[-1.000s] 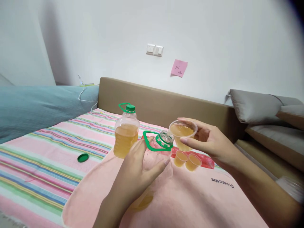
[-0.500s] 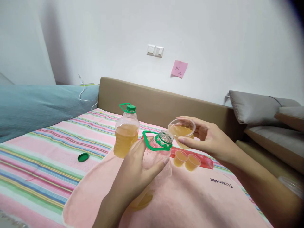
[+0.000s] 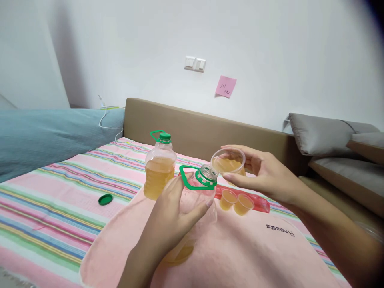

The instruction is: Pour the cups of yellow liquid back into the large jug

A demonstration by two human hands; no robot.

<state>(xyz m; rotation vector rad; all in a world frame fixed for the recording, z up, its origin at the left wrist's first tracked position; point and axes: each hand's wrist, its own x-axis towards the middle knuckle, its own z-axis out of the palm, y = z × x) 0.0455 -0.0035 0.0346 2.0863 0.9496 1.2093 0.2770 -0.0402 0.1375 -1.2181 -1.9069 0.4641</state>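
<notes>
My left hand is wrapped round the upper part of a clear plastic bottle, which leans slightly right. Its mouth is uncapped, a green ring handle circles the neck, and a little amber liquid lies at the bottom. Between the thumb and fingers of my right hand is a clear plastic bowl with amber liquid, tilted toward the bottle's mouth, its rim right beside it. Two small plastic cups of the same liquid stand behind the bottle, beside a red wrapper.
A capped bottle of amber liquid stands at the back left. On the striped sheet lies a green cap. Pink cloth spreads under the held bottle. Beyond are a brown headboard and grey cushions at right.
The bowl in my right hand has shifted slightly left and tips a little more toward the bottle's mouth. My left hand and the bottle stay almost where they were.
</notes>
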